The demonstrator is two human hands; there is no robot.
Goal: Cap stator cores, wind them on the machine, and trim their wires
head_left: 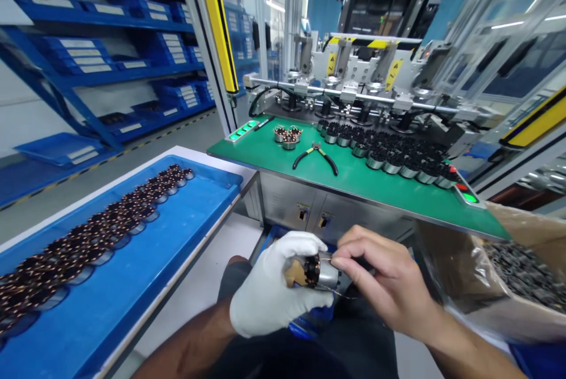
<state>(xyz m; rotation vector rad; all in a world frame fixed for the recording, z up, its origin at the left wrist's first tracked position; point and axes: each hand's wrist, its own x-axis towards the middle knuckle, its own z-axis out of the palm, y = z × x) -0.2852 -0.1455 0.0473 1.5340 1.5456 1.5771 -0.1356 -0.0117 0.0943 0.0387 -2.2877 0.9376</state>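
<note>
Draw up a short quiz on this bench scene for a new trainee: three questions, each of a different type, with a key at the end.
1. Multiple choice: What does the gloved left hand hold?
A) a screwdriver
B) a metal-sided part with copper winding
C) a paper label

2. True or false: The pliers on the green work surface lie with their handles pressed together.

3. Fill in the gap: The bare right hand pinches a thin ____ between thumb and finger.

Key:
1. B
2. False; the handles are spread apart.
3. wire
</note>
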